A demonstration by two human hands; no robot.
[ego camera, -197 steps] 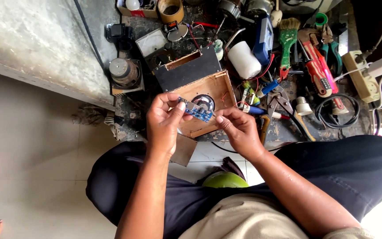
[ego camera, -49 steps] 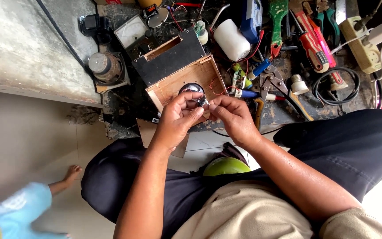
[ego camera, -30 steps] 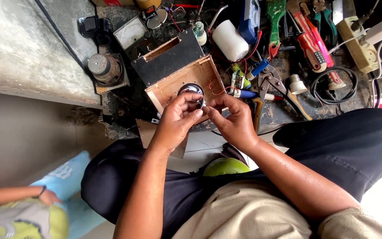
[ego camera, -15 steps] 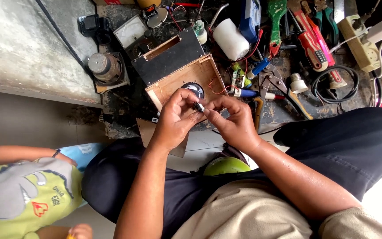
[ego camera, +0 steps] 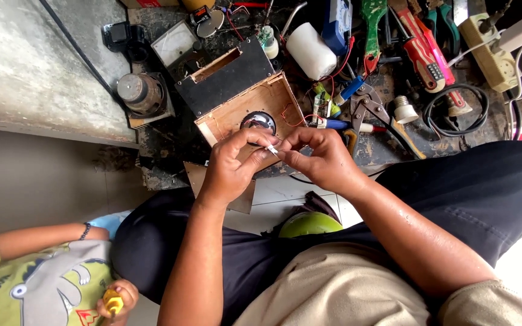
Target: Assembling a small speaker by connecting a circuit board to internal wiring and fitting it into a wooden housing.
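**benchrat:** Since you asked what's nearest the camera, bottom of the frame is just the person's lap, with a green rounded thing [ego camera: 302, 223] between the knees. Bottom left, another person in a green printed shirt [ego camera: 37, 284] holds a small yellow item [ego camera: 112, 302].

**solderjoe:** And the hands?

**benchrat:** Dead centre. Left hand [ego camera: 232, 166] and right hand [ego camera: 324, 158] meet fingertip to fingertip, both pinched on a tiny white piece [ego camera: 271, 148], maybe a wire end or bit of sleeving. Too small to tell.

**solderjoe:** Over what?

**benchrat:** Just above an open wooden box [ego camera: 255, 111] with a round speaker [ego camera: 259, 121] in its floor and thin red wires [ego camera: 300, 118] running out to the right. Behind it a black panel [ego camera: 228, 75], then a white roll [ego camera: 310, 49], pliers [ego camera: 367, 105], a red-handled tool [ego camera: 424, 51], a coiled black cable [ego camera: 454, 111], and a power strip [ego camera: 493, 45] top right.

**solderjoe:** Risks?

**benchrat:** My guess: that pinch is only fingertips, so a slip drops the piece into the clutter. Those red wires look thin too, so a tug could snap one off the speaker.
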